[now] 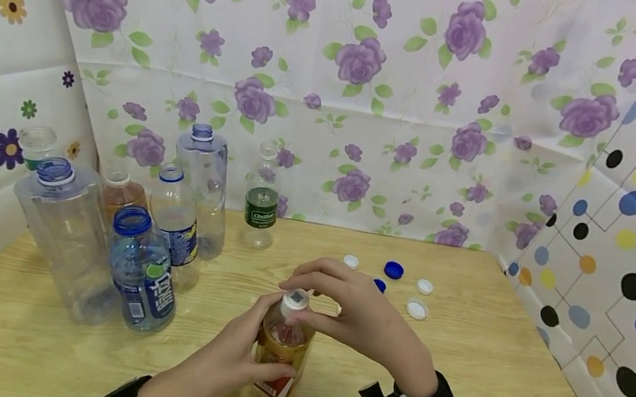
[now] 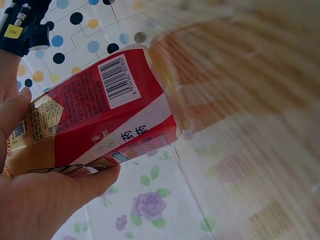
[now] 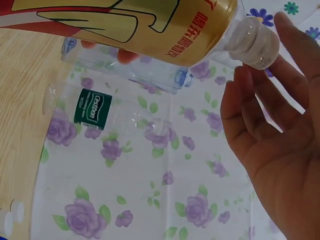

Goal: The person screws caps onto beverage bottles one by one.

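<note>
Nearest the camera, the left hand (image 1: 228,360) gripped a red-and-gold bottle (image 1: 281,352) around its body, standing upright on the table (image 1: 486,370) with its long axis vertical. Directly above it, the right hand (image 1: 362,313) arched over the white cap (image 1: 295,300), its fingers (image 1: 314,270) curled around the cap from the side, with 1 fingertip touching it in the right wrist view. Behind, 7 uncapped bottles (image 1: 142,267) stood at the left, and loose caps (image 1: 417,308) lay well apart to the right.

A clear plastic bottle (image 1: 281,348) with a glossy label stands on the smooth wood-grain table (image 1: 514,389).
</note>
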Tool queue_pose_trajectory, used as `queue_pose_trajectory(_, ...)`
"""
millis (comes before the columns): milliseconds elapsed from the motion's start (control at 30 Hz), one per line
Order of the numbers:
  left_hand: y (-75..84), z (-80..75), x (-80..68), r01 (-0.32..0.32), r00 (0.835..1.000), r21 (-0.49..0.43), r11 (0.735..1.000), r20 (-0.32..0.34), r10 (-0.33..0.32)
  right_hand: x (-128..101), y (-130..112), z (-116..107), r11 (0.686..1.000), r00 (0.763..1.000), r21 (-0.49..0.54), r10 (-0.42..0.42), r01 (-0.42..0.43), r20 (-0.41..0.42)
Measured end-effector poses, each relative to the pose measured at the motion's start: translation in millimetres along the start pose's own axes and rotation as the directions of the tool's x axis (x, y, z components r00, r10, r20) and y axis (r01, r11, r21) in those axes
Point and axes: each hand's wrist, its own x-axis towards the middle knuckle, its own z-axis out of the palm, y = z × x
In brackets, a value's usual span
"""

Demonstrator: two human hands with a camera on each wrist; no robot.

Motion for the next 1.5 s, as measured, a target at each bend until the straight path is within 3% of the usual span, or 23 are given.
queue_pose_trajectory(267, -1.2, -0.1, 0.6, -0.008, 1.0, -0.003, 1.0, -0.003, 0.008, -1.1, 7.1, -7.4, 0.993, 0.992, 0.067, -0.102, 0.098, 0.067)
queue_pose_trajectory(433, -1.0, -0.2, 1.0, -0.012, 1.0, -0.006, 1.0, 0.0, 0.012, -1.8, 8.9, -8.8, 0.99, 0.989, 0.068, -0.125, 0.12, 0.076)
queue_pose_trajectory(567, -0.8, 0.1, 1.0, -0.018, 1.0, -0.003, 1.0, -0.001, 0.018, -2.0, 7.4, -7.4, 0.994, 0.993, 0.034, -0.104, 0.102, 0.059)
queue_pose_trajectory(800, 2.2, 0.1, 0.8, 0.023, 1.0, 0.009, 1.0, -0.001, -0.023, -0.4, -4.7, 1.1, 0.998, 0.999, -0.05, 0.043, -0.044, -0.03)
queue_pose_trajectory(967, 2.0, -0.1, 0.4, 0.028, 1.0, 0.025, 0.999, -0.008, -0.027, 1.3, -9.1, 3.6, 0.995, 0.997, -0.076, 0.067, -0.07, -0.041)
queue_pose_trajectory(1267, 0.7, 0.9, 0.7, 0.01, 1.0, 0.018, 1.0, -0.005, -0.009, -1.4, -8.1, -5.7, 0.997, 0.998, -0.033, 0.069, -0.069, -0.005)
queue_pose_trajectory(1500, 0.4, 1.4, 0.4, 0.01, 1.0, 0.025, 1.0, -0.007, -0.01, -3.8, -3.8, -15.0, 1.0, 0.996, 0.012, -0.007, 0.006, 0.088)
